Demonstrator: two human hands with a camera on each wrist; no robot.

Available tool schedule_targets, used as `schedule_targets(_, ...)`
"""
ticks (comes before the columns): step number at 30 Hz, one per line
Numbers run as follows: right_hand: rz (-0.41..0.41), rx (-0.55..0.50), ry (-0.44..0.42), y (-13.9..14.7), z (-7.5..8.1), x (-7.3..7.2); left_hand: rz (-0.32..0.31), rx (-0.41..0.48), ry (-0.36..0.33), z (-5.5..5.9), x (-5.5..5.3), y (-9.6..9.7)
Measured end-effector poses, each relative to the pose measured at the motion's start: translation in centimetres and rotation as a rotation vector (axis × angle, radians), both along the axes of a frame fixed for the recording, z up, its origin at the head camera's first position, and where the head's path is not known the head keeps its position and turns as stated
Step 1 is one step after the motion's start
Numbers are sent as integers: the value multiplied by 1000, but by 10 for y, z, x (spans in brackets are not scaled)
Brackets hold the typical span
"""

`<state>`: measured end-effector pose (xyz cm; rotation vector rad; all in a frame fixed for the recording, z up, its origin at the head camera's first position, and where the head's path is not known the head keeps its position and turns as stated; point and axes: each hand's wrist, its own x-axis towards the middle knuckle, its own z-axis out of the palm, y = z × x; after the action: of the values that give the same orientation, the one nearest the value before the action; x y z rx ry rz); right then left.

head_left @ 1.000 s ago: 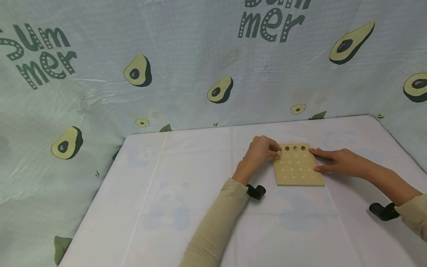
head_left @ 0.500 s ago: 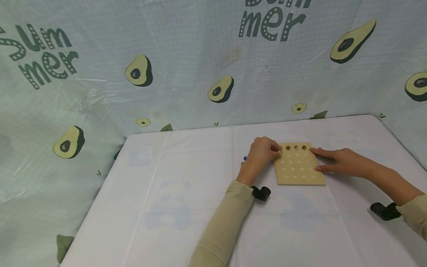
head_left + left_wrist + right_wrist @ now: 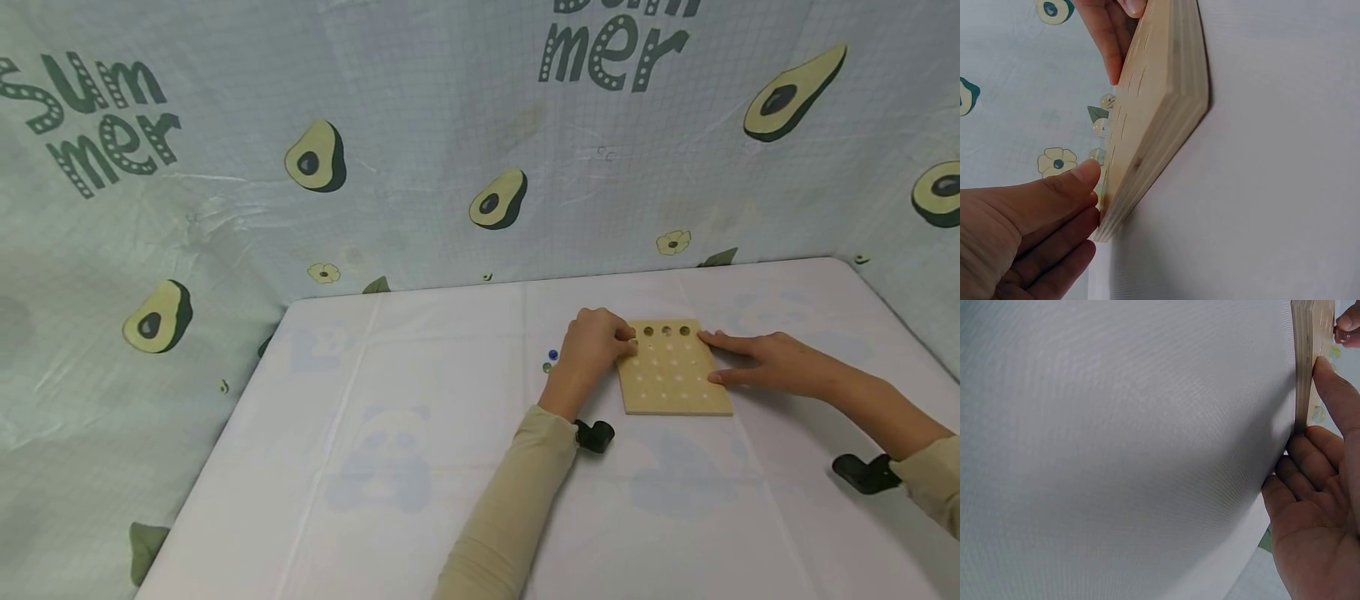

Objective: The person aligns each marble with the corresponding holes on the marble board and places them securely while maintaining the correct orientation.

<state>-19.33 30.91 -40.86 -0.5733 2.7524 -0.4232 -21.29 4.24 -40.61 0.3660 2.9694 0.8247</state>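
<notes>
We see the left hand (image 3: 588,346) pinching what seems a marble (image 3: 1340,335); the right hand (image 3: 776,362), digits apart, touches the board (image 3: 671,398).

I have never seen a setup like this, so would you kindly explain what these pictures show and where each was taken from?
There is no machine here: a person works with bare hands. The wide picture comes from a camera worn on the head. The two close ones come from the black wrist cameras, each facing its own hand's work.

On the pale table lies a square wooden board with rows of hollows; glass marbles show along its far row. A blue marble and a greenish marble lie loose beside the left hand. That hand pinches something small at the board's far left corner, apparently another marble, though it is partly hidden. The right hand rests against the board's right edge.
</notes>
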Motion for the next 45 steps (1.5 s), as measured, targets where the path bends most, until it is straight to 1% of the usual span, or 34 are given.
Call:
schedule_targets(5,-7,8,0,0,1,-1,-2,-12,7,0,-1,1)
schedule_targets(7,-11,4,-3,0,0,-1,-5,11,-5,0,-2,-1)
schedule_targets(10,-15,-2,-2,0,-1,0,-13,78,-35,-1,-4,-7)
schedule_targets(12,-12,-3,3,0,-2,0,-25,145,-58,0,-6,-15)
schedule_targets(15,-10,-3,6,0,-2,1,-48,232,-74,2,-9,-32)
schedule_targets(17,-5,-2,6,-1,-1,1,-66,266,-83,5,-11,-45)
schedule_targets(19,-4,-2,5,-1,0,0,-72,272,-91,8,-12,-59)
schedule_targets(21,-2,4,7,-1,1,0,-83,255,-97,12,-14,-73)
schedule_targets(25,-12,14,3,-1,2,1,-114,225,-104,15,-16,-98)
schedule_targets(28,-17,14,-2,-1,1,1,-155,206,-113,15,-17,-113)
schedule_targets(31,-19,10,-3,-1,0,1,-207,182,-138,14,-20,-125)
schedule_targets(38,-20,6,2,0,-1,1,-350,98,-185,8,-37,-139)
schedule_targets(41,-21,-13,-1,0,0,2,-407,72,-204,6,-44,-141)
schedule_targets(45,-14,-20,1,0,0,2,-508,53,-212,4,-49,-140)
